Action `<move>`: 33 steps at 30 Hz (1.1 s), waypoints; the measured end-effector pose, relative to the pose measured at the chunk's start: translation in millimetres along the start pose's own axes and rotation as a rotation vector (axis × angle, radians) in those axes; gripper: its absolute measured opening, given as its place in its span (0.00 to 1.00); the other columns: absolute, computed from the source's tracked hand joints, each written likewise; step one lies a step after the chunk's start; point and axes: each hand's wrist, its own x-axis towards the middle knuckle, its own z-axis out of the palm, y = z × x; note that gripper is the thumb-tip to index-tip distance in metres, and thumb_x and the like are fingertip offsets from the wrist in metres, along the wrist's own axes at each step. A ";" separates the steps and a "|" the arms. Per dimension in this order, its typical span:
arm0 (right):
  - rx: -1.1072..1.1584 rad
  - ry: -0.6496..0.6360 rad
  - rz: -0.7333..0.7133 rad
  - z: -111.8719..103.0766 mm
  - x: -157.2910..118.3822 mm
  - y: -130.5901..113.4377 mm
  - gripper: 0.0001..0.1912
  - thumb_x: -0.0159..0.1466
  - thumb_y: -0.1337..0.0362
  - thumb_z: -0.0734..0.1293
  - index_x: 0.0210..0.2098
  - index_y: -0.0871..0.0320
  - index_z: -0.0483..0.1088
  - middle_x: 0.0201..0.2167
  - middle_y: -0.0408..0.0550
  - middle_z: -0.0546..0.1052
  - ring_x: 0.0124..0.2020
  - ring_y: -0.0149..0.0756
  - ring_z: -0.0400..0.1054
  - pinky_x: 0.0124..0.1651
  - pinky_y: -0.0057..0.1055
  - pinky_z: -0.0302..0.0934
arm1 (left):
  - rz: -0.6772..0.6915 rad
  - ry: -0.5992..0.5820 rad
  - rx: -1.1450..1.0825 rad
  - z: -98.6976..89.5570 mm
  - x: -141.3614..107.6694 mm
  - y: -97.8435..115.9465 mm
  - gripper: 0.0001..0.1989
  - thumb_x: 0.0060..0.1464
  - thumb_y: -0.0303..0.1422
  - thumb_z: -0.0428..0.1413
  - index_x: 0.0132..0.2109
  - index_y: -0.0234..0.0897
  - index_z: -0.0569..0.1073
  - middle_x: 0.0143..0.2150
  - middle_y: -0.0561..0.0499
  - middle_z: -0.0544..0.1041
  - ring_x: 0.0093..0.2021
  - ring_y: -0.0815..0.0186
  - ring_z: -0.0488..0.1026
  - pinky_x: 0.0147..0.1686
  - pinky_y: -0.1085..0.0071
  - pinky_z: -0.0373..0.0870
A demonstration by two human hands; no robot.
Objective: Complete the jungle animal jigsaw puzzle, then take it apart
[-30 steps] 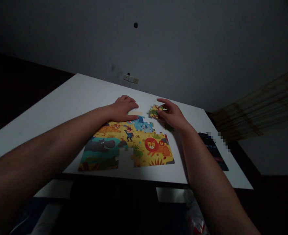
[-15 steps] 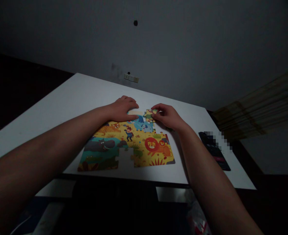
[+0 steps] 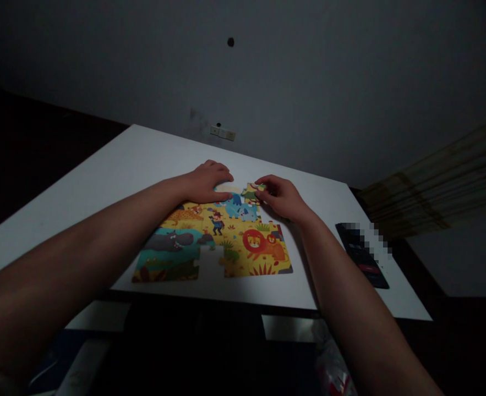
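While our left hand [image 3: 207, 184] lies spread, gripping nothing, at the animal jigsaw's [image 3: 232, 224] far edge, our right hand [image 3: 283, 197] pinches a green-and-yellow jigsaw piece [image 3: 251, 192] just beyond the blue elephants [image 3: 249, 213], where we probably do best aligning tabs before pressing.

Dim grey wall [image 3: 317, 104] behind white table [image 3: 119, 165]

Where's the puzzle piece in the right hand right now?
Head view, just right of centre: the puzzle piece is held in the right hand, just beyond the printed small blue elephant. Can't tell whether it's joined there.
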 end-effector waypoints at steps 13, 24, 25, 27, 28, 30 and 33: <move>-0.034 -0.213 0.112 -21.9 -15.0 -9.7 0.14 0.59 0.55 0.79 0.42 0.54 0.89 0.32 0.50 0.85 0.32 0.42 0.75 0.33 0.36 0.64 | -0.091 -0.026 0.033 -8.0 -6.8 -26.9 0.54 0.62 0.77 0.55 0.78 0.42 0.78 0.83 0.34 0.74 0.83 0.35 0.64 0.84 0.40 0.56; -0.089 -0.261 0.111 -19.9 -18.8 -15.3 0.20 0.65 0.46 0.80 0.45 0.55 0.87 0.26 0.45 0.78 0.27 0.39 0.69 0.32 0.36 0.58 | -0.088 -0.026 0.029 -8.2 -7.0 -24.6 0.54 0.63 0.78 0.54 0.77 0.42 0.78 0.83 0.33 0.74 0.82 0.33 0.64 0.83 0.39 0.56; -0.087 -0.258 0.114 -20.0 -19.1 -15.4 0.20 0.66 0.45 0.80 0.44 0.55 0.87 0.26 0.45 0.78 0.27 0.39 0.69 0.32 0.36 0.58 | -0.087 -0.028 0.028 -8.4 -6.8 -24.3 0.55 0.62 0.78 0.54 0.77 0.41 0.79 0.83 0.33 0.74 0.82 0.33 0.64 0.83 0.40 0.56; -0.089 -0.251 0.124 -20.7 -19.4 -14.6 0.21 0.66 0.43 0.81 0.44 0.54 0.87 0.26 0.46 0.78 0.27 0.39 0.68 0.32 0.36 0.58 | -0.089 -0.034 0.027 -8.8 -6.5 -23.5 0.56 0.62 0.78 0.53 0.77 0.41 0.79 0.83 0.33 0.73 0.82 0.34 0.64 0.83 0.40 0.56; -0.092 -0.249 0.128 -21.3 -19.5 -13.7 0.21 0.66 0.42 0.81 0.44 0.54 0.87 0.27 0.46 0.79 0.27 0.39 0.68 0.32 0.36 0.58 | -0.090 -0.036 0.027 -8.9 -6.5 -22.9 0.56 0.62 0.78 0.53 0.77 0.41 0.79 0.83 0.33 0.73 0.82 0.34 0.64 0.83 0.40 0.56; -0.097 -0.247 0.134 -22.9 -19.3 -11.6 0.21 0.66 0.42 0.81 0.45 0.53 0.87 0.28 0.46 0.79 0.28 0.39 0.69 0.32 0.37 0.58 | -0.092 -0.033 0.023 -8.8 -6.6 -22.1 0.55 0.63 0.78 0.54 0.77 0.41 0.79 0.84 0.34 0.73 0.82 0.34 0.64 0.83 0.40 0.56; -0.109 -0.254 0.131 -25.5 -19.2 -8.2 0.21 0.67 0.43 0.81 0.46 0.53 0.88 0.29 0.48 0.81 0.29 0.40 0.70 0.32 0.38 0.60 | -0.091 -0.026 0.014 -7.9 -6.7 -21.9 0.54 0.63 0.77 0.55 0.77 0.41 0.79 0.84 0.33 0.73 0.81 0.33 0.65 0.82 0.40 0.57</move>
